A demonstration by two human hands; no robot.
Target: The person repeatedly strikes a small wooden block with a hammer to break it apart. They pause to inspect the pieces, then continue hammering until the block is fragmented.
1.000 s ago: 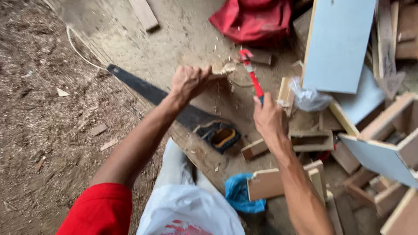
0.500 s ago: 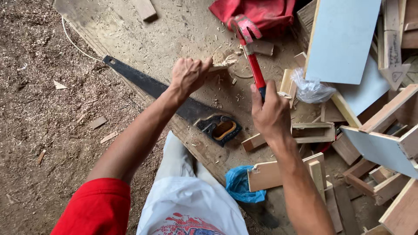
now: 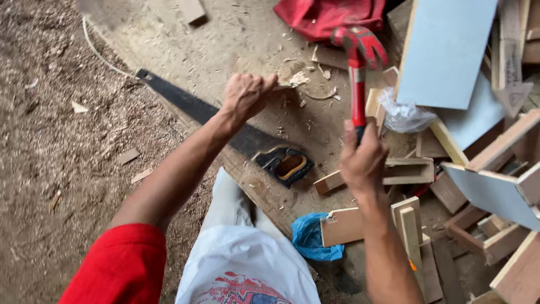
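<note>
My right hand (image 3: 364, 159) grips the handle of a red claw hammer (image 3: 360, 62), whose head is raised above the floor, blurred by motion. My left hand (image 3: 246, 95) is closed around a small splintered piece of wood (image 3: 293, 79), pressing it against the dusty floor. A black handsaw (image 3: 225, 128) with a black and yellow handle lies flat on the floor just under my left forearm. What the fingers of my left hand pinch, beyond the wood piece, is too small to tell.
Sawdust covers the ground at left (image 3: 50, 146). Several wood offcuts and pale blue panels (image 3: 444, 50) pile up at right. A red cloth (image 3: 332, 17) lies at the top, a blue plastic bag (image 3: 309, 236) near my knee, and a clear bag (image 3: 402, 115) beside the hammer.
My right hand has lifted the hammer, its head swinging up and toward me. My left hand stays on the wood piece.
</note>
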